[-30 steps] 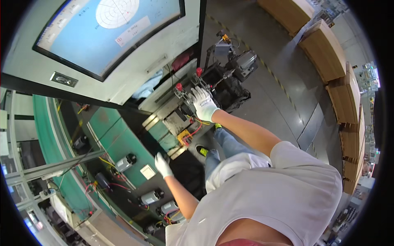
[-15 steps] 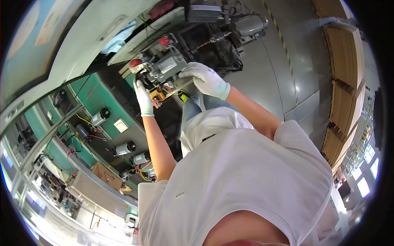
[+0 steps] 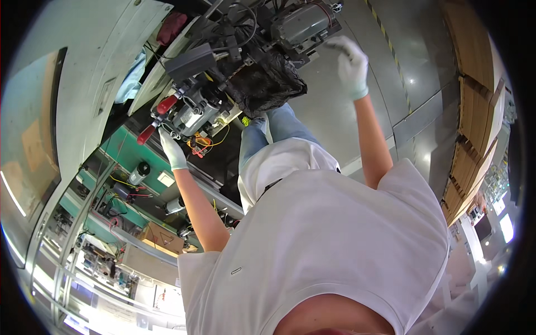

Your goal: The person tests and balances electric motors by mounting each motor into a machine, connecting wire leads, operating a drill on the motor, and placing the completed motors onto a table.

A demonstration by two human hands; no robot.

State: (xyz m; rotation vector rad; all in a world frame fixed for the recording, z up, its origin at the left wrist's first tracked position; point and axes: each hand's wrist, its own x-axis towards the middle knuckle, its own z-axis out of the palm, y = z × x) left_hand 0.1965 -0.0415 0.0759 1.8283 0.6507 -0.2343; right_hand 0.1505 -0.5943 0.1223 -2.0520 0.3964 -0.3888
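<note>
— Metal assembly (image 3: 195, 111) with red-handled clamps (image 3: 158, 114): where? 
— At ten o'clock, just beside the black bag (image 3: 265, 84).
— Left hand (image 3: 172, 149)? 
— Gloved, touching the assembly's underside; grip hard to tell.
— Right hand (image 3: 352, 67)? 
— Gloved, at one o'clock, fingers curled, beside the grey motor (image 3: 301, 22), above the grey floor (image 3: 346, 128).

Cloth gloves, metal fixture, glossy floor

White knit gloves (image 3: 353, 66); red plastic clamp handles (image 3: 157, 116); crinkled black plastic bag (image 3: 267, 85); polished grey floor (image 3: 357, 123).
</note>
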